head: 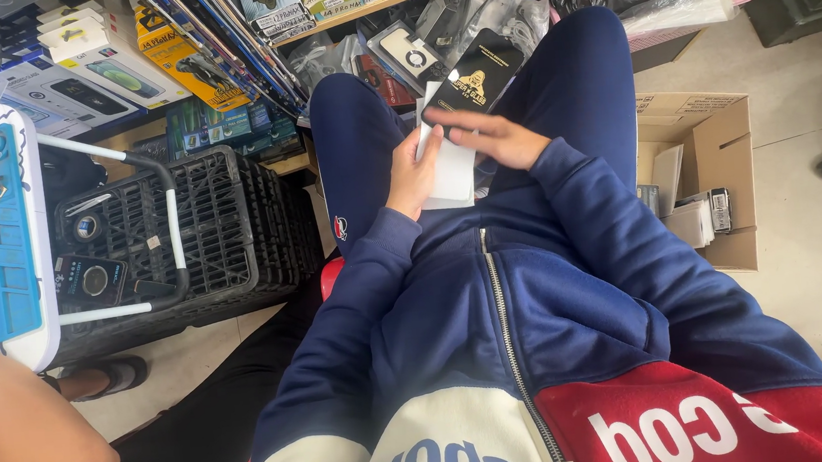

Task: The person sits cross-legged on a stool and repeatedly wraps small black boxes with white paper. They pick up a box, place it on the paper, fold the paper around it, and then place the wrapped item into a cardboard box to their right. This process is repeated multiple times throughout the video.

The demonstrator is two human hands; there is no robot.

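Left hand (412, 173) of mine closes round the edge of a white card sleeve (453, 172) over my lap; my right hand (490, 138) lies half-open across its top, fingertips on a black packet with gold print (475, 82); a black plastic crate (200, 231) stands left, a cardboard box (722, 171) right.

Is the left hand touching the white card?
Touching. The head view shows the left hand gripping the white card's left edge, fingers wrapped against it.
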